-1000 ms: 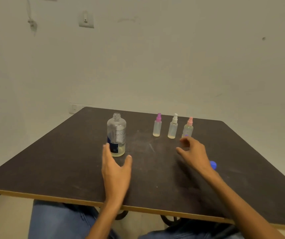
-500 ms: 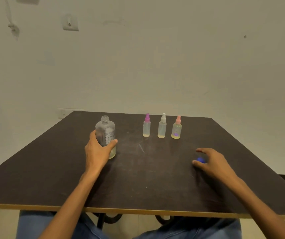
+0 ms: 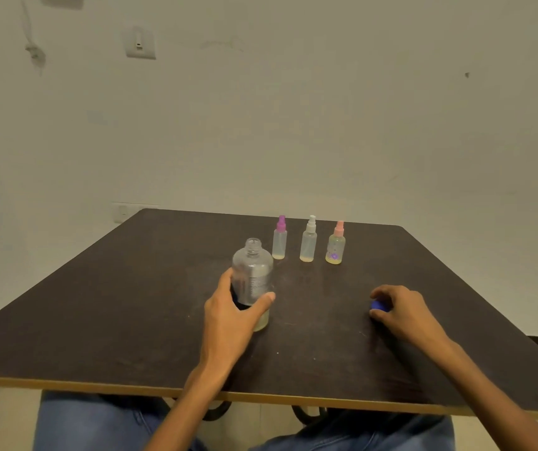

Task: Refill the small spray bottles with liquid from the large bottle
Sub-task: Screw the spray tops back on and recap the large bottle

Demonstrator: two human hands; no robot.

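The large clear bottle (image 3: 252,275) stands uncapped on the dark table (image 3: 130,304), with a little yellowish liquid at its bottom. My left hand (image 3: 231,317) is wrapped around its lower half. Behind it three small spray bottles stand in a row: one with a purple top (image 3: 280,238), one with a white top (image 3: 308,239) and a rounder one with a pink top (image 3: 336,244). Each holds a thin layer of liquid. To the right, my right hand (image 3: 404,312) rests on the table with its fingers curled around the blue cap (image 3: 379,305).
The table's front edge (image 3: 98,384) runs close to my lap, and my legs in jeans show under it. A pale wall with a switch plate (image 3: 140,43) stands right behind the table's far edge.
My left hand went from open beside the large bottle to gripping it and has slid it right, towards the table's middle. My right hand pulled back from the spray bottles and closed on the blue cap.
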